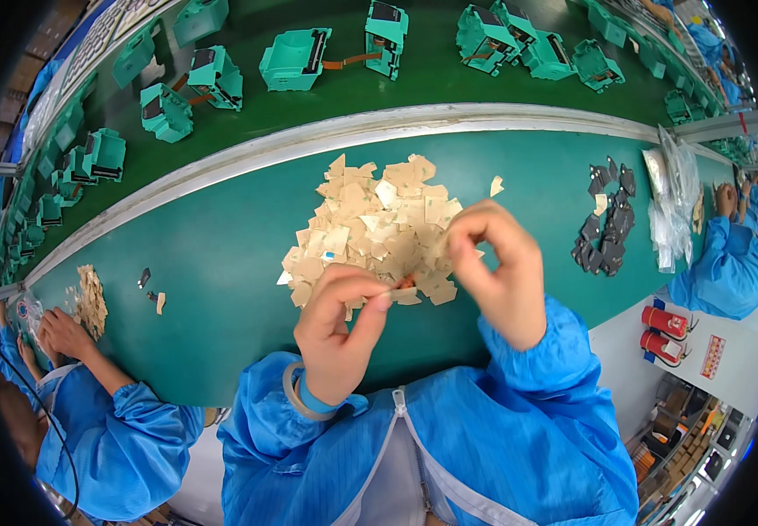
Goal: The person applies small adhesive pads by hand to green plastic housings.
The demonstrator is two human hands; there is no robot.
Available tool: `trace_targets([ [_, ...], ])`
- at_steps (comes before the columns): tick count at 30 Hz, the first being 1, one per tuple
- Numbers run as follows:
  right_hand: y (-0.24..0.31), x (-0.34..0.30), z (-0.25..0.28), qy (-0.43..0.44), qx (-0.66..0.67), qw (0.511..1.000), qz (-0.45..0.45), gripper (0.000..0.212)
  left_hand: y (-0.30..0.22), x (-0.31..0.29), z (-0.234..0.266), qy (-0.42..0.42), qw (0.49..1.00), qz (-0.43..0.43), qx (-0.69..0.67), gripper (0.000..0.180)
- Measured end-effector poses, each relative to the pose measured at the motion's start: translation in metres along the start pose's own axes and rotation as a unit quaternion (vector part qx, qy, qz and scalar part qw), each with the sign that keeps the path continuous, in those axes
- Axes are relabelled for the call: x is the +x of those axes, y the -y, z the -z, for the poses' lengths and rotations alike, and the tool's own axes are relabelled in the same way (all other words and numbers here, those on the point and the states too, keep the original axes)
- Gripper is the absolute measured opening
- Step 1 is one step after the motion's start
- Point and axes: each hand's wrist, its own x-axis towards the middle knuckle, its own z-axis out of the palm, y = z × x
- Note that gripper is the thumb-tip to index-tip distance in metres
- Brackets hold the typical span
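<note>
A loose heap of small, flat beige paper-like pieces (352,206) lies on the green table in front of me. Over its near edge, my left hand (337,324) is closed in a pinch on a small beige piece (403,297); an orange-brown bit (407,282) shows beside the fingertips. My right hand (503,267) hovers at the heap's right side, thumb and forefinger pressed together. Whether a thin piece sits in that pinch is hard to tell against the beige heap. One single beige piece (496,186) lies apart beyond my right hand.
Black parts (605,232) and clear plastic bags (672,197) lie to the right. Beyond a metal rail (344,133), teal housings (295,60) stand on a dark green surface. Co-workers in blue sit at left (116,447) and right (725,267); a smaller beige heap (91,302) lies by the left one.
</note>
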Motion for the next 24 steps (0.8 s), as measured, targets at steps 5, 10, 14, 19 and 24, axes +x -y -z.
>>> trace_targets([
  [5,0.004,-0.002,0.002,0.145,-0.137,0.965,-0.172,0.008,0.001,0.000,-0.004,-0.114,0.955,0.139,-0.236,0.010],
  [10,0.010,-0.011,-0.019,0.113,0.137,0.984,-0.010,0.013,0.005,-0.001,-0.007,-0.073,0.901,0.214,-0.370,0.014],
  [14,0.007,-0.008,-0.017,0.103,0.185,0.977,-0.016,0.009,0.003,-0.001,-0.013,-0.026,0.908,0.222,-0.353,0.024],
  [19,0.007,0.000,0.004,0.141,0.055,0.988,0.008,0.011,-0.009,0.011,-0.001,0.037,0.916,0.220,-0.333,0.023],
  [24,0.009,-0.003,-0.004,0.072,0.029,0.997,0.020,0.013,0.003,0.006,-0.002,0.063,0.933,0.190,-0.300,0.018],
])
